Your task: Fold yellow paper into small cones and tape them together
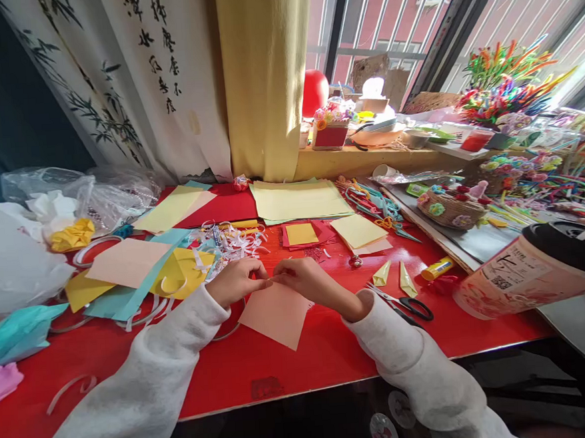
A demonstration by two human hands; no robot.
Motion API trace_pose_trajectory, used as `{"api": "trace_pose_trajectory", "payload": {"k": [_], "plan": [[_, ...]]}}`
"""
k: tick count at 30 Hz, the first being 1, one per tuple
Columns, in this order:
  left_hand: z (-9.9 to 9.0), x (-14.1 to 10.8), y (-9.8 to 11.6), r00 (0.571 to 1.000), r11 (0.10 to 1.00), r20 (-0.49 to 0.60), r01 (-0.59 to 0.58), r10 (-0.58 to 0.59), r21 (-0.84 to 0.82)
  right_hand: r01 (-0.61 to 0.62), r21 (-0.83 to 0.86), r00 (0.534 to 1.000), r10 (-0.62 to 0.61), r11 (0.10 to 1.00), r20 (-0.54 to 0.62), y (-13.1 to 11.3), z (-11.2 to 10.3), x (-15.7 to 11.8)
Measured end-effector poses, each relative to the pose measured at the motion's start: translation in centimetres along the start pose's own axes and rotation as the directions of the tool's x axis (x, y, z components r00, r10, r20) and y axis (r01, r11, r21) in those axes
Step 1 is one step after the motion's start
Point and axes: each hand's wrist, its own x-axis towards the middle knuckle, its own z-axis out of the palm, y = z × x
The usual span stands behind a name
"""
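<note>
A square sheet of pink paper [278,317] hangs tilted over the red table, pinched at its far edge by both hands. My left hand [239,281] has its fingers closed on the upper left part of the sheet. My right hand [309,281] meets it there, thumb and fingertips pressed together on the same edge. The fingertips of the two hands nearly touch, and they cover that edge. Right of my right wrist lie black-handled scissors [413,307] and two small folded yellow paper pieces [406,280].
White paper strips [241,239] pile beyond my hands. Coloured sheets [130,264] and plastic bags [15,258] crowd the left. A stack of pale yellow paper [301,198] lies at the back. A lidded drink cup [531,269] and a glue stick [437,268] stand and lie right.
</note>
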Motion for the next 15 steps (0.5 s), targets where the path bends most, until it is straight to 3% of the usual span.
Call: {"api": "trace_pose_trajectory", "payload": {"k": [11, 15], "plan": [[0.07, 0.01, -0.4, 0.999, 0.999, 0.03, -0.018, 0.018, 0.028, 0.007, 0.083, 1.0, -0.009, 0.997, 0.028, 0.11, 0.09, -0.07], [0.18, 0.09, -0.51, 0.999, 0.999, 0.046, -0.027, 0.026, 0.021, 0.0, 0.004, 1.0, 0.0, 1.0, 0.023, 0.0, 0.22, -0.07]]}}
